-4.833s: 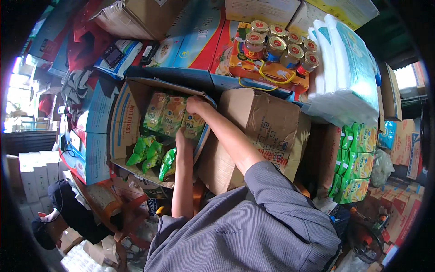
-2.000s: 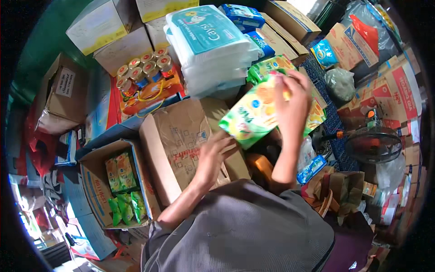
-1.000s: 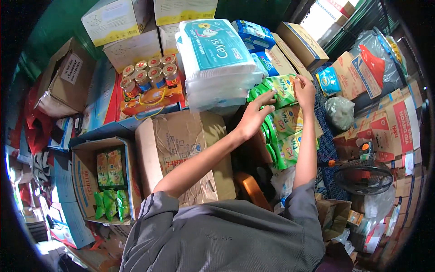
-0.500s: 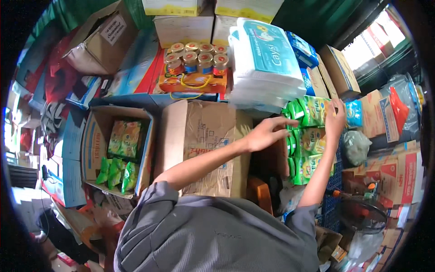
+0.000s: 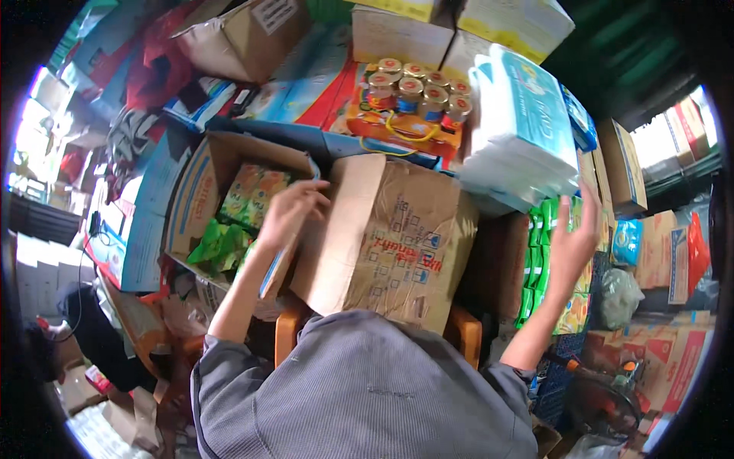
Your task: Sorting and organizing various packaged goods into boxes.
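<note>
My left hand is over the right rim of an open cardboard box, fingers loosely apart, with nothing visible in them. Whether it touches the rim I cannot tell. Inside that box lie green and yellow packets flat at the back, with crumpled-looking green packets nearer me. My right hand is raised with fingers spread and holds nothing. It hovers by rows of green packets standing on the right, covering some of them. Between my hands sits a brown carton with printed marks.
Behind the carton stand small gold-lidded jars on an orange carton. A tall stack of plastic-wrapped white and teal packs rises at the back right. A clear bag, a blue pack and a fan are at the right.
My left hand has swung from the green packets on the right to the open box on the left. My right hand stays near the packets, fingers now spread. The view has turned left.
</note>
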